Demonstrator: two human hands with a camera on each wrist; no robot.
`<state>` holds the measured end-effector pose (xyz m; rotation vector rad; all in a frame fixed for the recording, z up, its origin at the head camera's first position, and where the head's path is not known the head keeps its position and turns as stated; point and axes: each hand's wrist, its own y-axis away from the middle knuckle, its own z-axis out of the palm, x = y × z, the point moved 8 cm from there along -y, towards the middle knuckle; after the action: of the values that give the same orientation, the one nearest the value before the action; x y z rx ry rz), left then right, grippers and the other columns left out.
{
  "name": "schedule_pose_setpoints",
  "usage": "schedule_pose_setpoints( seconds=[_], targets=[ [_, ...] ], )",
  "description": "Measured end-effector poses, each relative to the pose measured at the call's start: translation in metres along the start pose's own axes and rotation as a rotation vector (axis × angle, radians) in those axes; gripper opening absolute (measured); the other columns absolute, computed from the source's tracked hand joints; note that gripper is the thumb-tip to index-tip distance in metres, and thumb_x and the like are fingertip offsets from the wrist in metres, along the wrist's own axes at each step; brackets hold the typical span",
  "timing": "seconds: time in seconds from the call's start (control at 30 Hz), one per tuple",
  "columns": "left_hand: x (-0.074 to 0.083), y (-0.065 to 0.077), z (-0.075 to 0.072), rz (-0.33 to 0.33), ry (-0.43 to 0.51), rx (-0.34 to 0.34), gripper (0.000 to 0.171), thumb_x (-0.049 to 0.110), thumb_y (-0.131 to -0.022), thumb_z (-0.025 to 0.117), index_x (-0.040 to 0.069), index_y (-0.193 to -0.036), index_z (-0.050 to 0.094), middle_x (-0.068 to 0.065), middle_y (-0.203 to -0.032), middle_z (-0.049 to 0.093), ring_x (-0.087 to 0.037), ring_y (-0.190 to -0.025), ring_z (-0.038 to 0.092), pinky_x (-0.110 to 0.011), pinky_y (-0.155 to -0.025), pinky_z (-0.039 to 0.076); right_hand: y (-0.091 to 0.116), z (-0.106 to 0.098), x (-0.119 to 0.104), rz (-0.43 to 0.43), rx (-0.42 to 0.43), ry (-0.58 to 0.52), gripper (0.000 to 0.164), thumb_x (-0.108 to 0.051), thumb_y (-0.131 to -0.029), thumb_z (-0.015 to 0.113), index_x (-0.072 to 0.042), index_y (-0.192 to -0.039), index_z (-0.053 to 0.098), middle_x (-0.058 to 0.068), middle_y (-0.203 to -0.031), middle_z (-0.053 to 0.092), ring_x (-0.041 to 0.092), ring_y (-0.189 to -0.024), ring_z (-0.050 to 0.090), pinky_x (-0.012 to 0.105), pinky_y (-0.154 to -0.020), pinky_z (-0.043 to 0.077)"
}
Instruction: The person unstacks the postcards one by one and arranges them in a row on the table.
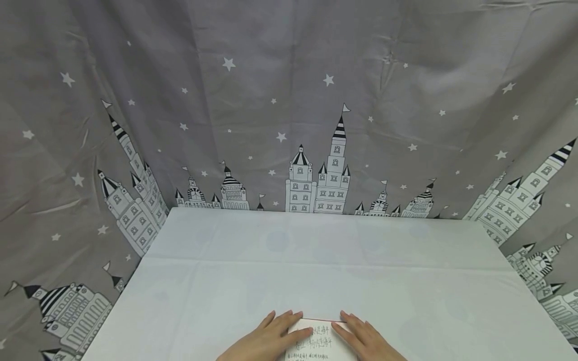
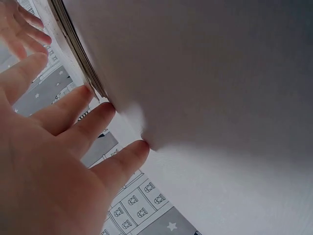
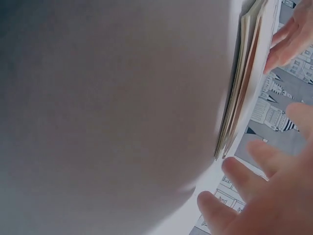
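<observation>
A notebook (image 1: 318,346) with handwritten lines on its white page lies at the bottom middle of the head view, its near part cut off by the frame. My left hand (image 1: 266,338) rests along its left side, thumb stretched over the page. On the other side, my right hand (image 1: 368,338) lies with its thumb on the page too. In the left wrist view, spread fingers of the left hand (image 2: 58,142) reach the notebook's corner (image 2: 80,51) and the white cloth. Stacked page edges (image 3: 237,88) show in the right wrist view, with the right hand's fingertips (image 3: 234,169) beside their corner.
A white cloth (image 1: 253,286) with a crosswise crease covers the table. Grey curtains (image 1: 253,80) printed with stars and castles stand behind it and along both sides. The table's far edge meets the back curtain.
</observation>
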<state>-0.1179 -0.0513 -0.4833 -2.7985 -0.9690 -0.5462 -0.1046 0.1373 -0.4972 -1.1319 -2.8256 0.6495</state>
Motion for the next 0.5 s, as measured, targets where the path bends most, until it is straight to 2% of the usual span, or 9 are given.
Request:
schedule_pose_setpoints(
  seconds=[0.2, 0.5],
  targets=[
    [0.0005, -0.0005, 0.0001, -0.003, -0.012, 0.007, 0.081, 0.074, -0.085, 0.039, 0.029, -0.152, 0.027, -0.006, -0.152, 0.032, -0.025, -0.137, 0.033, -0.054, -0.106, 0.032, 0.0023, 0.0013, -0.0024, 0.001, 0.005, -0.018, 0.088, -0.064, -0.078, 0.064, -0.015, -0.147, 0.039, 0.013, -0.143, 0.045, 0.024, -0.120, 0.052, 0.045, -0.083, 0.053],
    [0.0002, -0.0015, -0.0001, 0.007, -0.025, 0.026, 0.082, 0.074, -0.085, 0.040, 0.028, -0.152, 0.027, -0.006, -0.150, 0.035, -0.022, -0.135, 0.035, -0.053, -0.105, 0.035, 0.0030, 0.0034, -0.0010, 0.026, -0.060, -0.057, 0.087, -0.064, -0.081, 0.061, -0.014, -0.149, 0.035, 0.009, -0.141, 0.045, 0.025, -0.119, 0.052, 0.044, -0.086, 0.051]
  ],
)
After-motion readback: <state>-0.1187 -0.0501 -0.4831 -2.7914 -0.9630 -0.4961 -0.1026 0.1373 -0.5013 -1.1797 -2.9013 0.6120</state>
